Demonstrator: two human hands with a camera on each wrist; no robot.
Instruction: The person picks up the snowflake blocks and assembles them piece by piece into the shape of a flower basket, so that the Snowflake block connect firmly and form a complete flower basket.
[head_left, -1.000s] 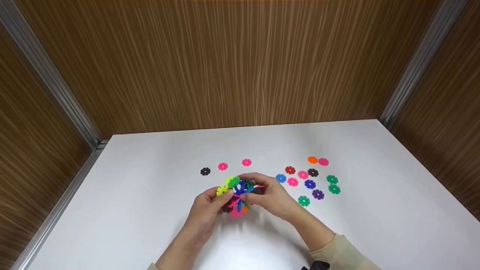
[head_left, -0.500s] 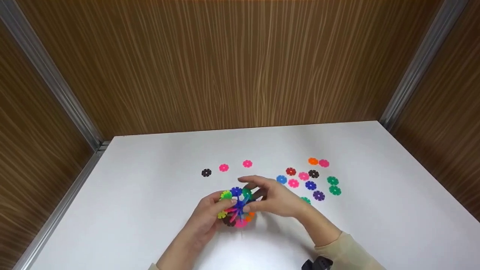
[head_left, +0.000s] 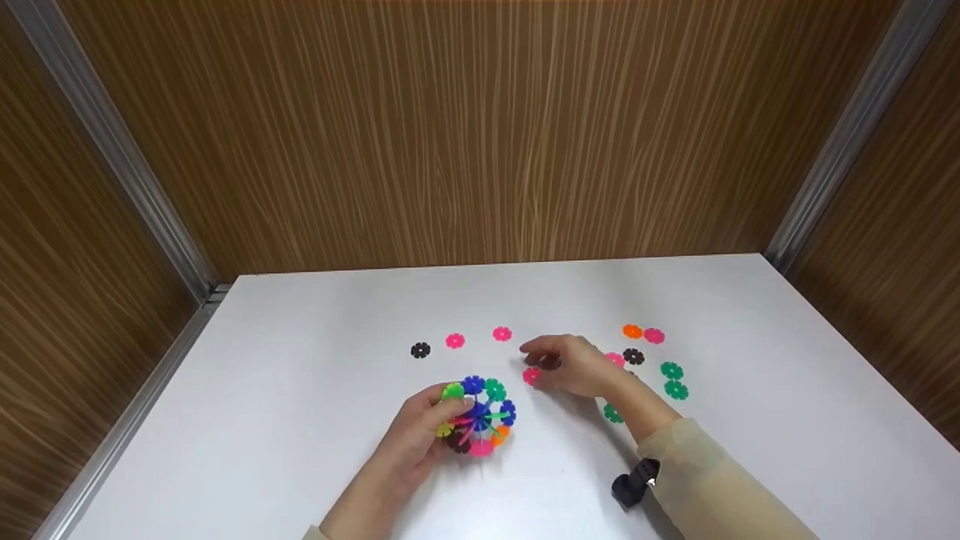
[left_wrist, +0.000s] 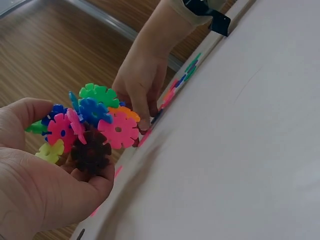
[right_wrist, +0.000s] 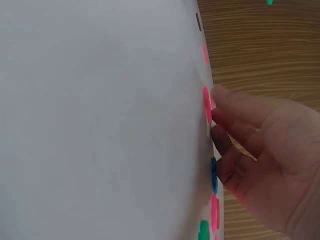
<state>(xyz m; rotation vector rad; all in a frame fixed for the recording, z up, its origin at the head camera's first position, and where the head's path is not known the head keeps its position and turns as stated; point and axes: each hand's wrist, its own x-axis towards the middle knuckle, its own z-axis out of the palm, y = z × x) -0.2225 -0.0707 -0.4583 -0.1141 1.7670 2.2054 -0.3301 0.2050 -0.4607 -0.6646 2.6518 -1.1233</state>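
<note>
My left hand (head_left: pixel 424 420) holds a round, wheel-like build of notched flower-shaped plastic discs (head_left: pixel 480 416) in blue, green, yellow, orange, pink and black. In the left wrist view the thumb and fingers grip the left side of this build (left_wrist: pixel 95 125). The right hand (head_left: pixel 574 365) is low over the table, its fingers loosely bent, with nothing seen held. Beside its fingertips lies a pink disc (head_left: pixel 532 376). In the right wrist view a blue disc (right_wrist: pixel 214 175) also lies close to the fingers; whether they touch it I cannot tell.
On the white table (head_left: pixel 315 360) a black disc (head_left: pixel 421 350) and two pink discs lie behind the build. Further right are an orange disc (head_left: pixel 633 331), green discs (head_left: pixel 672 370) and several others, some hidden by the right arm. Wood-patterned panels (head_left: pixel 480 135) enclose the table.
My right hand has left the build and moved right and away from me over the loose discs. The left hand keeps its grip, and the build now shows its round face.
</note>
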